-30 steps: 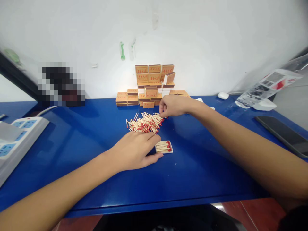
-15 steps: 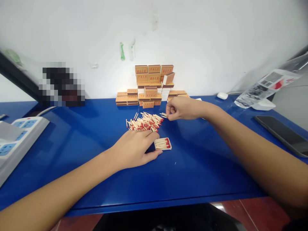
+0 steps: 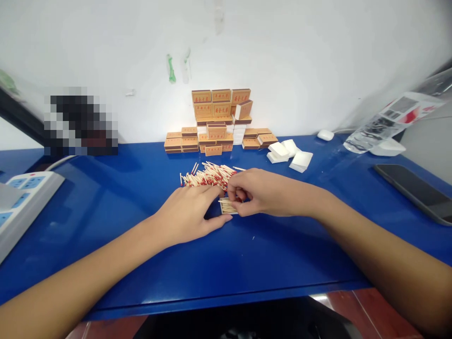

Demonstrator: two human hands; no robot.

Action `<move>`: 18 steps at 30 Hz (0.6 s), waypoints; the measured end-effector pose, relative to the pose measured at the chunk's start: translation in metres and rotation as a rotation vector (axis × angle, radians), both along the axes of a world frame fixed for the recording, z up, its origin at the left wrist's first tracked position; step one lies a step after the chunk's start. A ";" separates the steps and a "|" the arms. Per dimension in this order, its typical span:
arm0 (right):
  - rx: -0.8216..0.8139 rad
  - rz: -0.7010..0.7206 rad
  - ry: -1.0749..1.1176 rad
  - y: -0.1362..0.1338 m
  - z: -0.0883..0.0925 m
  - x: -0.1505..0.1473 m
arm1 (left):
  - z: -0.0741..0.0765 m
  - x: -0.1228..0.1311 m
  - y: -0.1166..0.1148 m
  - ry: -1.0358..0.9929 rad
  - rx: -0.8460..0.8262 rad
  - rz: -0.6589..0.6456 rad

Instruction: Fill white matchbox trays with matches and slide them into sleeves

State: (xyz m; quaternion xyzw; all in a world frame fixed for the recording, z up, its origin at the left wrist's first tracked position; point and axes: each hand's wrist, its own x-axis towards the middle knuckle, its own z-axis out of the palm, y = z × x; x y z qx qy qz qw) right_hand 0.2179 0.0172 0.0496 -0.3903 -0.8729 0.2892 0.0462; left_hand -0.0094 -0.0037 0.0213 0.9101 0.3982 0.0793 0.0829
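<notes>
A small open matchbox tray [image 3: 228, 207] holding matches lies on the blue table [image 3: 141, 197]. My left hand [image 3: 187, 216] rests beside it, thumb and forefinger against the tray's left end. My right hand [image 3: 259, 192] is over the tray's right part, fingers pinched on matches that lie into the tray. Just behind both hands is a loose pile of red-tipped matches [image 3: 208, 173].
Stacked tan matchboxes [image 3: 219, 117] stand against the wall. White empty trays [image 3: 289, 153] lie to their right. A power strip [image 3: 21, 197] sits at the left edge, a dark phone [image 3: 413, 190] and a plastic bag [image 3: 391, 125] at the right.
My right hand left the far side of the match pile and came down to the tray with matches in its pinch. My left hand stayed at the tray.
</notes>
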 end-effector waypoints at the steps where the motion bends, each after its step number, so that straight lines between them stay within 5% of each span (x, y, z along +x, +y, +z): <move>1: 0.025 -0.004 -0.030 0.000 0.000 0.000 | 0.001 0.000 0.000 0.001 -0.002 0.002; 11: 0.152 -0.019 -0.025 -0.001 0.009 0.028 | 0.009 -0.006 0.002 -0.030 0.063 0.012; 18: 0.086 -0.035 -0.051 -0.004 0.005 0.036 | 0.004 -0.006 0.004 -0.077 0.105 -0.011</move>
